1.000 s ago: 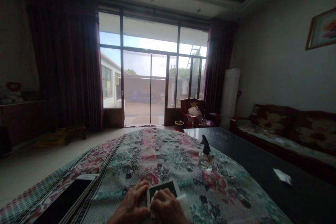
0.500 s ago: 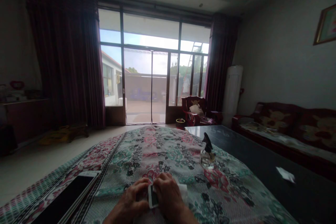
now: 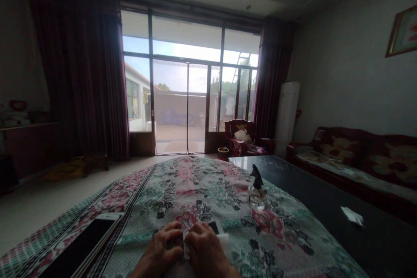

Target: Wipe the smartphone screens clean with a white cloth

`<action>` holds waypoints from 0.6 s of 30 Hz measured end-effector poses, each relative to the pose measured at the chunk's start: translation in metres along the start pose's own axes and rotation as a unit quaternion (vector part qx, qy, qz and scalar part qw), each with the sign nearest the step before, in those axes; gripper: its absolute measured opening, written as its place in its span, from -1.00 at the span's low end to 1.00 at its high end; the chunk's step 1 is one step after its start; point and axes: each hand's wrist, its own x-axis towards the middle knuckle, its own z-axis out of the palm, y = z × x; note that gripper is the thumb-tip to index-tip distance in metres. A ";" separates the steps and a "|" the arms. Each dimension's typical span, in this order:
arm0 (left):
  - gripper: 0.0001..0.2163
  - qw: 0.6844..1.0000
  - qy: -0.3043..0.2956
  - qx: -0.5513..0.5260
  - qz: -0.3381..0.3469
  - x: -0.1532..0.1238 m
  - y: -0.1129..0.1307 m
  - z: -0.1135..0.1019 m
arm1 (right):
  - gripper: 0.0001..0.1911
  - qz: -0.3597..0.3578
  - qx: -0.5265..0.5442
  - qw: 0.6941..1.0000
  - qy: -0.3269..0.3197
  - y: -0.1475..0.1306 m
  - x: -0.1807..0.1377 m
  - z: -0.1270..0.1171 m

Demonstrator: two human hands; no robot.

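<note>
A small white-edged phone (image 3: 216, 226) with a dark screen lies on the flowered cloth, mostly hidden under my hands. My left hand (image 3: 164, 245) has its fingers bent against the phone's left end, holding it. Over the phone's middle, my right hand (image 3: 205, 247) is closed with curled fingers. White tissue (image 3: 224, 241) shows at the right hand's outer side; its part under the fingers is hidden. To the left lies a stack of larger flat devices (image 3: 81, 243), black screen on top. A clear spray bottle (image 3: 256, 195) with a black trigger head stands upright beyond my right hand.
The flowered cloth (image 3: 156, 208) covers the surface before me. A dark glossy table (image 3: 312, 200) adjoins on the right, with a crumpled white tissue (image 3: 352, 216) on it. Farther off are a wooden armchair (image 3: 241, 137), a sofa (image 3: 355, 147) and glass doors (image 3: 176, 108).
My right hand has shifted slightly left over the phone, covering the screen's left part and baring its upper right corner. My left hand stays nearly in place at the left end.
</note>
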 end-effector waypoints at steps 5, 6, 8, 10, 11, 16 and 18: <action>-0.66 1.000 0.011 0.004 -0.011 -0.001 0.002 0.001 | -0.86 0.031 0.017 0.999 0.010 -0.005 0.013 0.001; -0.66 1.000 0.014 0.005 -0.014 -0.001 0.002 0.001 | -0.85 0.031 0.018 0.999 0.013 -0.006 0.013 0.002; -0.68 1.000 0.013 0.005 -0.014 -0.002 0.001 0.001 | -0.84 0.017 0.018 1.000 0.012 -0.004 0.009 0.006; -0.70 1.000 0.012 0.003 -0.011 -0.002 0.001 0.001 | -0.84 -0.006 0.015 1.000 0.003 0.000 0.003 0.009; -0.72 1.000 0.011 0.001 -0.007 -0.002 0.000 0.001 | -0.84 -0.018 0.015 1.000 -0.001 0.002 0.001 0.011; -0.76 1.000 -0.002 0.004 0.024 -0.001 -0.001 0.000 | -0.83 -0.030 0.020 0.999 -0.006 0.006 0.002 0.009; -0.75 0.999 0.000 0.011 0.031 0.000 -0.005 0.000 | -0.83 -0.012 0.018 1.000 0.003 0.002 0.007 0.006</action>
